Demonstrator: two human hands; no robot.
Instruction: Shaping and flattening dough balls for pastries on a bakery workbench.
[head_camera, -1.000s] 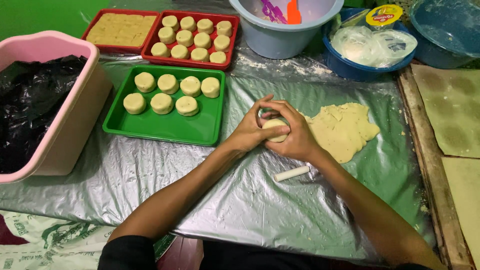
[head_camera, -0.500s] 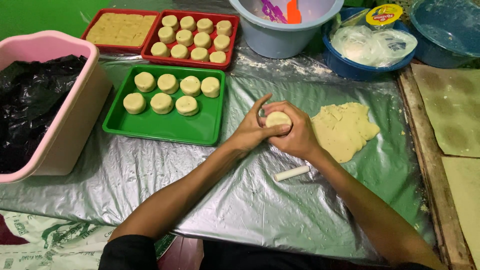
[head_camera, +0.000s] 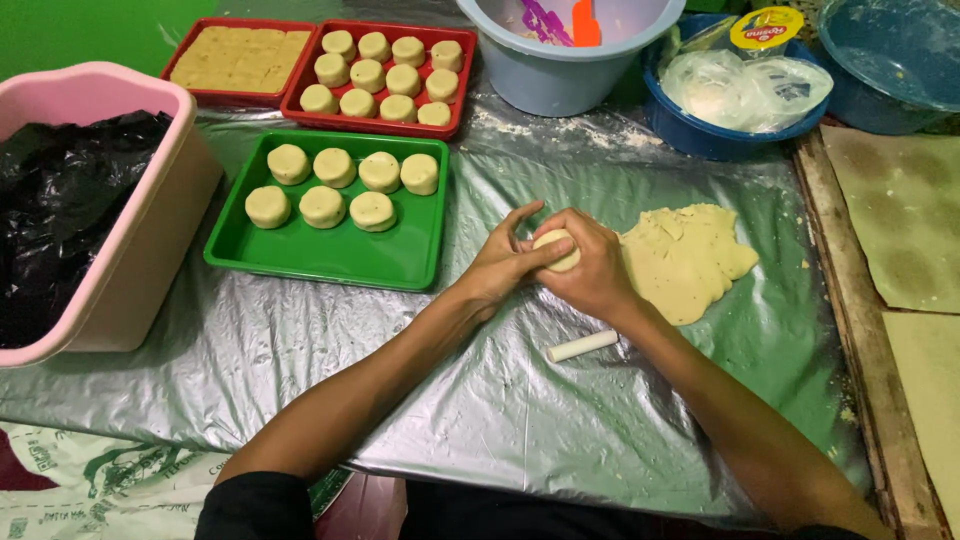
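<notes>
Head view: the left hand (head_camera: 500, 262) and right hand (head_camera: 590, 268) close together around a pale dough ball (head_camera: 556, 248), held just right of the green tray (head_camera: 400, 262). The flat dough slab (head_camera: 690, 262) lies farther right of that tray.

A single head-worn camera looks steeply down and forward from the near edge of the foil-covered work surface (head_camera: 300, 360), close enough that forearms fill the lower frame, while trays and bowls line the far edge.
</notes>
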